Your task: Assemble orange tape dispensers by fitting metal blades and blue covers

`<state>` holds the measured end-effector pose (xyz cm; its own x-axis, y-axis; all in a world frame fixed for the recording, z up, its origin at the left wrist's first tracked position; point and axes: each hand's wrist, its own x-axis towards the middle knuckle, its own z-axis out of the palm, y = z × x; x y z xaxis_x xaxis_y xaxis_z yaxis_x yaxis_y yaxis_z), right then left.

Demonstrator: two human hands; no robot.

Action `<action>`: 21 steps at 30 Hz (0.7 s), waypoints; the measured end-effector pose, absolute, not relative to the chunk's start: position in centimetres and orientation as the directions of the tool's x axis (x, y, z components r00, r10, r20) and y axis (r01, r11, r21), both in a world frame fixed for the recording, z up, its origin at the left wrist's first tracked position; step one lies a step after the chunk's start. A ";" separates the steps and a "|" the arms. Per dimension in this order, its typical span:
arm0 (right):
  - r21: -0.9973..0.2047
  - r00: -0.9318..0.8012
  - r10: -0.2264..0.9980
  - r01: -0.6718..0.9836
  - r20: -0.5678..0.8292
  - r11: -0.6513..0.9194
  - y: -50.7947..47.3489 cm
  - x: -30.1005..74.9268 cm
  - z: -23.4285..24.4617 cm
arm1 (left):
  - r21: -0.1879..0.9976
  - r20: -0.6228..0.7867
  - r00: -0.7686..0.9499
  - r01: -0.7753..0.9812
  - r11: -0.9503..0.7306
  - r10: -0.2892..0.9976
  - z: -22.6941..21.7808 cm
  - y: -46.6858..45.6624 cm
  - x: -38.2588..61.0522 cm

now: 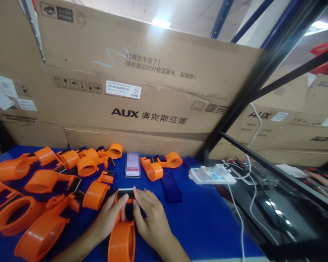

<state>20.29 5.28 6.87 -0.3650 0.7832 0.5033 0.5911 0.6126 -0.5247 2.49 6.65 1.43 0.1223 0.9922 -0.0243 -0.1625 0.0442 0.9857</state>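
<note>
An orange tape dispenser (pixel 122 242) lies on the blue table (pixel 207 225) right in front of me, its toothed blade end pointing away. My left hand (pixel 109 214) grips its left side near the blade, fingers curled round it. My right hand (pixel 150 218) presses on the right side, fingertips at the black part by the blade. Both hands are closed on the dispenser.
Several more orange tape dispensers (pixel 43 182) lie scattered on the left of the table, and one (pixel 158 165) sits behind my hands. A phone (pixel 132 164) lies flat further back. A white power strip (pixel 211 174) with cables is at the right. Large cardboard boxes (pixel 125 72) wall off the back.
</note>
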 end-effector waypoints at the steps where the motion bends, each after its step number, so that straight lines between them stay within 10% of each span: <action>1: -0.497 -0.399 0.778 0.605 0.486 0.621 5.4 20.5 7.4 | 0.985 -0.034 0.128 -0.161 0.055 0.991 1.4 6.7 2.5; 11: -0.199 -0.240 0.873 0.916 0.425 0.348 4.5 25.7 4.1 | 0.997 -0.073 0.129 -0.031 0.077 0.989 2.4 6.7 2.5; 21: -0.434 -0.162 0.872 0.816 0.463 0.382 4.8 24.2 2.9 | 0.994 -0.070 0.128 -0.069 0.079 0.989 1.6 6.7 2.3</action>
<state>24.24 4.76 2.87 -0.1617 0.8715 0.4629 0.8162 0.3818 -0.4336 2.34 6.72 1.62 0.1279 0.9893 -0.0700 -0.0695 0.0794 0.9944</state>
